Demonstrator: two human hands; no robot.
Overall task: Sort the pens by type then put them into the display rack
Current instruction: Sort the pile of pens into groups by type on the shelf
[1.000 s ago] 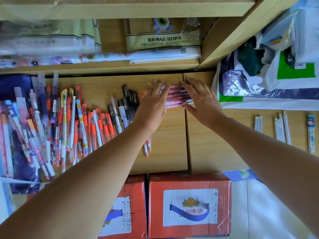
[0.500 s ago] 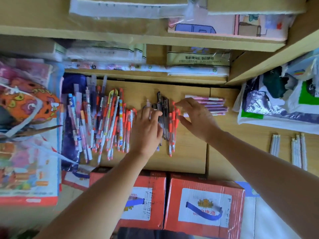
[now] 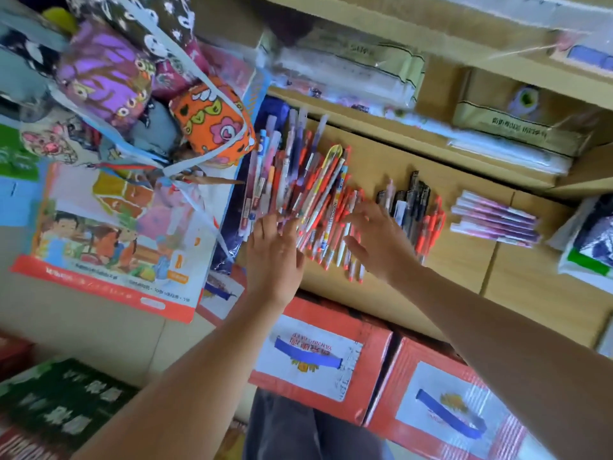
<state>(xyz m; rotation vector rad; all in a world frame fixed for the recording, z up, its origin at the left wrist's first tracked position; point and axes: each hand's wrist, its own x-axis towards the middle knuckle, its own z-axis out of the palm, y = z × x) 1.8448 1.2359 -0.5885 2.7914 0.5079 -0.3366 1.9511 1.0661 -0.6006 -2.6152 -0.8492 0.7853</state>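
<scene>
A big mixed heap of red, orange and clear pens (image 3: 308,190) lies on the wooden shelf top (image 3: 374,161). My left hand (image 3: 273,250) rests with straight fingers on the heap's near left edge. My right hand (image 3: 378,240) hovers flat over the heap's right side, fingers spread, holding nothing. To the right lies a small group of black pens (image 3: 409,200) with a few orange ones (image 3: 431,227) beside it. Further right is a tidy stack of pink and purple pens (image 3: 494,219).
Patterned fabric bags (image 3: 132,94) and a picture poster (image 3: 116,227) crowd the left. Red cardboard boxes (image 3: 318,363) stand below the shelf top. Packaged stationery (image 3: 510,127) fills the shelf behind. A plastic bag (image 3: 590,244) lies at the right edge.
Both hands have left the pink pen stack and moved left, past the black pens, onto the mixed heap. The view has swung left and tilted.
</scene>
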